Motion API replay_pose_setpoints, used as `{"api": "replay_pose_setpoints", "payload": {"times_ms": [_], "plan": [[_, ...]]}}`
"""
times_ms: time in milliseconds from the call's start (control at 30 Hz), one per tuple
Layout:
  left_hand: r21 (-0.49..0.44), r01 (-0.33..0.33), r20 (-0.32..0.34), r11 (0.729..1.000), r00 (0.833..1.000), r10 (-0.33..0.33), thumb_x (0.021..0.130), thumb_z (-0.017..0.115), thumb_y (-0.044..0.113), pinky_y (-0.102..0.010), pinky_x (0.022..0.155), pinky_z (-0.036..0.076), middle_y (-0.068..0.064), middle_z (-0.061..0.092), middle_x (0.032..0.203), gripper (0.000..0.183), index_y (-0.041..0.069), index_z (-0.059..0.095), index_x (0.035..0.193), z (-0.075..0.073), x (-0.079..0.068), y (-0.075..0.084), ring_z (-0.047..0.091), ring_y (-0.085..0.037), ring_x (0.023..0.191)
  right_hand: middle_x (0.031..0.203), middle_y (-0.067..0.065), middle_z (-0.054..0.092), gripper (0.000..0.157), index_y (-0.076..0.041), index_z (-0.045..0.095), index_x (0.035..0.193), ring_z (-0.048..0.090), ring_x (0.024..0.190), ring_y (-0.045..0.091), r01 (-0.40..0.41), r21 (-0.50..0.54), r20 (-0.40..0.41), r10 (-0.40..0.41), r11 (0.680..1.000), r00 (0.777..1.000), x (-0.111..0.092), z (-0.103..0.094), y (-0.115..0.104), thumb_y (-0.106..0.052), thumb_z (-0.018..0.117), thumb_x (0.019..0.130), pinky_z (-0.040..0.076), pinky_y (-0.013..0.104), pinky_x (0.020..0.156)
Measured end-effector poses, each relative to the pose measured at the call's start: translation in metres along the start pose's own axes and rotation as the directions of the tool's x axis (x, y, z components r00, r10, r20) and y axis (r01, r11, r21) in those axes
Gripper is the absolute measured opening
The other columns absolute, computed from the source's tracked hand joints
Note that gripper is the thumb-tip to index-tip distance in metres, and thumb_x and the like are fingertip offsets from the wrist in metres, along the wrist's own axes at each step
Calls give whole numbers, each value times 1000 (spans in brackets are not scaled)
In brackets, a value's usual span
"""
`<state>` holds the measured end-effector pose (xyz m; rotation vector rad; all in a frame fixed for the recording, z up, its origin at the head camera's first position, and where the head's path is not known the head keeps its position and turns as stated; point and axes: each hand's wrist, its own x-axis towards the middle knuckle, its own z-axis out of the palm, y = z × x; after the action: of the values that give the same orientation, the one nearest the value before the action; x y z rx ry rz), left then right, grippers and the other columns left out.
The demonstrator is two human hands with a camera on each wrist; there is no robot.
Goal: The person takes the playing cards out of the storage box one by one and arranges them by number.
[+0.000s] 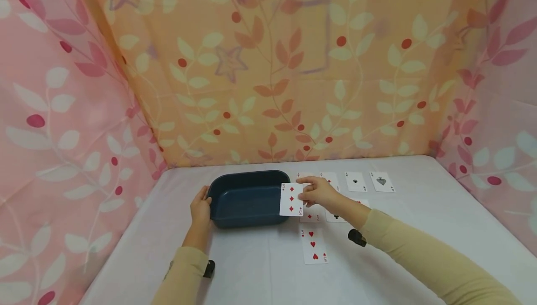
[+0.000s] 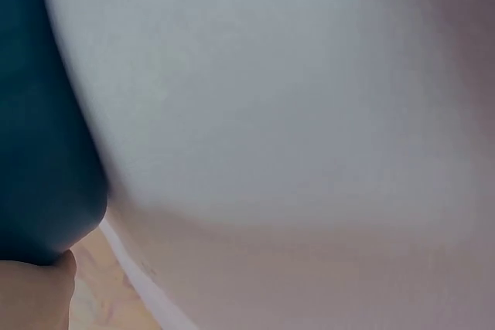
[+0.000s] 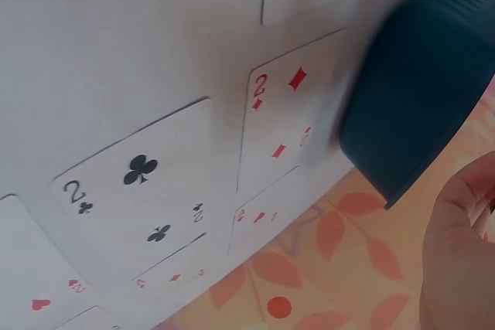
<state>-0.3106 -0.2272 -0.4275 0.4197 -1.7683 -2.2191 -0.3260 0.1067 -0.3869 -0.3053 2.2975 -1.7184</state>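
Observation:
My left hand (image 1: 200, 206) grips the left end of a dark blue rectangular basin (image 1: 247, 223). In the left wrist view, a bit of that hand touches the basin's wall (image 2: 46, 152). Between thumb and fingers, my right hand (image 1: 320, 193) pinches a three of diamonds card (image 1: 291, 199), face up over the basin's right end. The right wrist view shows the hand (image 3: 462, 245) beside the basin (image 3: 418, 90), with the card hidden. Under and around the right hand lie a two of diamonds (image 3: 278, 113), a two of clubs (image 3: 143, 199) and a three of hearts (image 1: 314, 246).
Along the back of the white-covered table (image 1: 251, 272) runs a row of aces, with the ace of clubs (image 1: 355, 182) and ace of spades (image 1: 381, 182) at its right. Another red card (image 3: 39, 268) lies beside the two of clubs. Patterned cloth walls (image 1: 268, 62) enclose the table.

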Motion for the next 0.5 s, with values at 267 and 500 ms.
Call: {"api": "replay_pose_setpoints", "payload": {"times_ms": [267,500], "plan": [[-43,29,4,999,1000,-29,100,29,-8,-30,116,17,-13,21,158,54,-1,19,153,-2,-1,3,18,-20,145,82,7,66,53,5,47,139,60,71,19,3,2,-11,-3,1000,1000,-9,-11,5,-1,66,89,56,29,67],[-51,35,10,998,999,-34,100,27,-8,-31,117,16,-13,21,158,54,-1,19,153,-1,-1,3,18,-21,145,82,10,65,53,4,46,139,59,70,20,-29,3,-17,29,1000,999,-17,-22,14,-3,65,90,55,28,68]]}}
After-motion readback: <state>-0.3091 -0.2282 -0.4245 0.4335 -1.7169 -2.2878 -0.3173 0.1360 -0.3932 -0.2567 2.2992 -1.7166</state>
